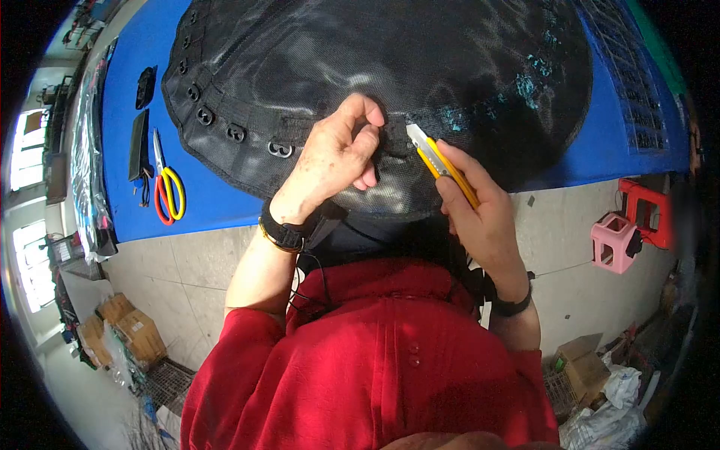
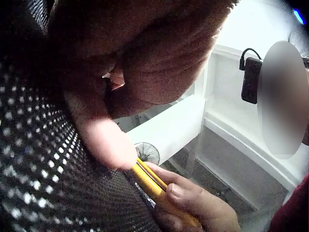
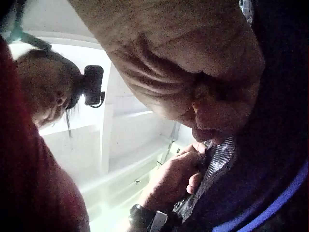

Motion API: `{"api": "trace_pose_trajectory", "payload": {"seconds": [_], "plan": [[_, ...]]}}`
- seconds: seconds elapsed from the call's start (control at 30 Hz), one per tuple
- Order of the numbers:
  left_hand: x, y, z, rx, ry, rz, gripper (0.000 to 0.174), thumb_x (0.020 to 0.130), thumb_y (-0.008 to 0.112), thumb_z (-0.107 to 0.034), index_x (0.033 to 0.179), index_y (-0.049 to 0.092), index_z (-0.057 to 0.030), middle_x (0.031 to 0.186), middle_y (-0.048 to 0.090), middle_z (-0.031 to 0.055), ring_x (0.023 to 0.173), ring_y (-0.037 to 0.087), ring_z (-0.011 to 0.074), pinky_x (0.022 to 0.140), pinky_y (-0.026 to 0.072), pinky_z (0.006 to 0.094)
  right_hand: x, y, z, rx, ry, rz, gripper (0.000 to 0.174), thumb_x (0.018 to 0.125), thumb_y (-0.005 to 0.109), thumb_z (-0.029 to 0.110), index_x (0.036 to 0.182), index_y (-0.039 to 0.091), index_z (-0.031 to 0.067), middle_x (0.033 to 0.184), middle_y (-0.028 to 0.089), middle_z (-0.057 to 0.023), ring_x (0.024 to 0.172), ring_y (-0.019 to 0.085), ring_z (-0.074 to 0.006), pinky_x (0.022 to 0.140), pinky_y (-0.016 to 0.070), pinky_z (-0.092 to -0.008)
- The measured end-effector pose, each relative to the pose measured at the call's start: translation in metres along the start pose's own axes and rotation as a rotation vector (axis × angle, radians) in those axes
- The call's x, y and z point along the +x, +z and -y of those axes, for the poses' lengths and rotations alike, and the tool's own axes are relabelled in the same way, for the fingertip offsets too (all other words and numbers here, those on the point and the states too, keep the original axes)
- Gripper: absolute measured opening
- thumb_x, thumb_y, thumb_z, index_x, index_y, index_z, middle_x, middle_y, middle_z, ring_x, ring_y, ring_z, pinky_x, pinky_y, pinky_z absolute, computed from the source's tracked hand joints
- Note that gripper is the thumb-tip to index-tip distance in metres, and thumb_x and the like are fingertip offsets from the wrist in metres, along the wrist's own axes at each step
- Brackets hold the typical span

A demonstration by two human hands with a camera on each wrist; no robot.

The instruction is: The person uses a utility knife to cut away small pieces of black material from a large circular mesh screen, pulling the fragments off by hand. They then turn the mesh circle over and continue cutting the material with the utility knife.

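Observation:
A large round black mesh cover (image 1: 315, 67) lies over the blue table, with a row of black plastic clips (image 1: 235, 133) along its left edge. My left hand (image 1: 330, 154) is on the near part of it, fingers curled and pinching the mesh. My right hand (image 1: 476, 206) grips a yellow utility knife (image 1: 450, 169), its tip pointing up and left at the cover, just right of the left fingertips. In the left wrist view the knife (image 2: 154, 186) shows beyond a left fingertip. The right wrist view shows the left hand (image 3: 176, 174) at the mesh.
Red-and-yellow-handled scissors (image 1: 169, 191) lie on the blue table (image 1: 139, 221) at left, near a black pouch (image 1: 139, 142) and another small black item (image 1: 145, 86). A pink stool (image 1: 615, 244) and a red one (image 1: 649, 214) stand on the floor at right. Cardboard boxes (image 1: 135, 334) sit at lower left.

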State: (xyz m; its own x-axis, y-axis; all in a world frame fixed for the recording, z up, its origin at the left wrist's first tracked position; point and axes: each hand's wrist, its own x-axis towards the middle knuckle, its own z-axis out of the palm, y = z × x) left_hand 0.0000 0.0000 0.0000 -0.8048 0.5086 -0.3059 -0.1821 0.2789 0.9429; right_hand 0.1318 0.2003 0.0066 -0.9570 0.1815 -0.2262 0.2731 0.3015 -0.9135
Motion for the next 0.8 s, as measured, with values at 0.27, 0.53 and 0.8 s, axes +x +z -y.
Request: {"api": "trace_pose_trajectory", "payload": {"seconds": [0.27, 0.53, 0.8], "plan": [[0.002, 0.004, -0.004, 0.047, -0.019, -0.005, 0.012, 0.105, 0.051, -0.009, 0.116, 0.05, -0.0056, 0.076, 0.06, 0.0017, 0.052, 0.063, 0.0097, 0.045, 0.0502, 0.0242, -0.006, -0.009, -0.002, -0.043, -0.055, 0.056, 0.04, 0.101, 0.065, 0.014, 0.14, 0.059, 0.0068, 0.133, 0.068, -0.0184, 0.123, 0.067, -0.0272, 0.1, 0.0523, -0.0348], [0.008, 0.004, -0.024, 0.394, 0.025, -0.044, 0.029, 0.1, 0.065, -0.026, 0.096, 0.06, 0.0018, 0.062, 0.062, 0.007, 0.046, 0.062, 0.0134, 0.045, 0.0491, 0.0301, -0.015, 0.0, -0.002, -0.072, -0.094, 0.08, 0.04, 0.101, 0.064, 0.013, 0.14, 0.059, 0.0055, 0.134, 0.067, -0.0197, 0.124, 0.067, -0.0307, 0.1, 0.0531, -0.0366], [0.024, 0.004, -0.03, 0.601, 0.053, 0.013, 0.049, 0.096, 0.074, -0.04, 0.084, 0.061, 0.0064, 0.058, 0.061, 0.0106, 0.044, 0.06, 0.0163, 0.047, 0.0485, 0.0336, -0.017, 0.012, -0.012, -0.213, -0.339, -0.014, 0.044, 0.1, 0.064, 0.013, 0.143, 0.057, 0.0077, 0.13, 0.067, -0.0214, 0.116, 0.068, -0.0372, 0.095, 0.056, -0.0416]]}}
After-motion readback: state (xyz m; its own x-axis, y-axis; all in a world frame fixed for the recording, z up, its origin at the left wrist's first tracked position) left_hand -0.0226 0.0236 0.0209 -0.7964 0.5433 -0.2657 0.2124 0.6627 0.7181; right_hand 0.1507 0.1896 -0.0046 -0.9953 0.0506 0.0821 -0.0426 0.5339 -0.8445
